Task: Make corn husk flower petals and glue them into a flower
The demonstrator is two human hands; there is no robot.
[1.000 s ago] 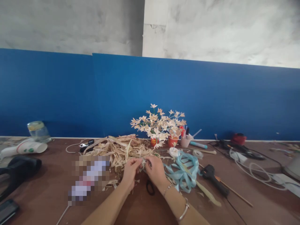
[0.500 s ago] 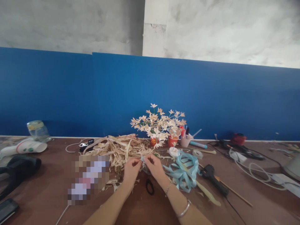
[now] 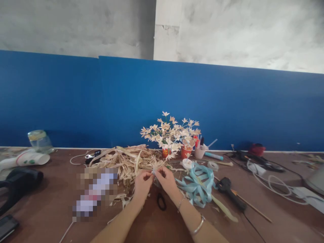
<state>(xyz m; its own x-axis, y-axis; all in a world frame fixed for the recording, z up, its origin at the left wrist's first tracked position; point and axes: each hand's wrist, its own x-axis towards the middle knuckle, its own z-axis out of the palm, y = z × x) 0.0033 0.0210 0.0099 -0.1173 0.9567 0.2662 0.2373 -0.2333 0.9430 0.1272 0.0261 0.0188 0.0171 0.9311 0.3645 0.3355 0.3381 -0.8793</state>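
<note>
My left hand (image 3: pixel 141 185) and my right hand (image 3: pixel 166 180) meet at the fingertips over the brown table (image 3: pixel 50 209), both pinching a small pale piece (image 3: pixel 153 171) of what looks like dried husk. It is too small to name for sure. Just behind them lies a heap of dried husk strips (image 3: pixel 126 161). Black scissors (image 3: pixel 161 201) lie on the table under my right wrist. A tangle of light blue ribbon (image 3: pixel 197 184) lies right of my right hand.
Small pots of pale handmade flowers (image 3: pixel 170 134) stand at the blue back wall, with a cup of pens (image 3: pixel 200 151). A black glue gun (image 3: pixel 229 191), cables (image 3: pixel 273 182), tape rolls (image 3: pixel 213 165), a jar (image 3: pixel 39 140), a phone (image 3: pixel 7 226) and a blurred-out patch (image 3: pixel 95 191) surround the work spot.
Both hands have drawn slightly closer together and a little farther from me, their fingertips still working the same small piece. Nothing else on the table has moved.
</note>
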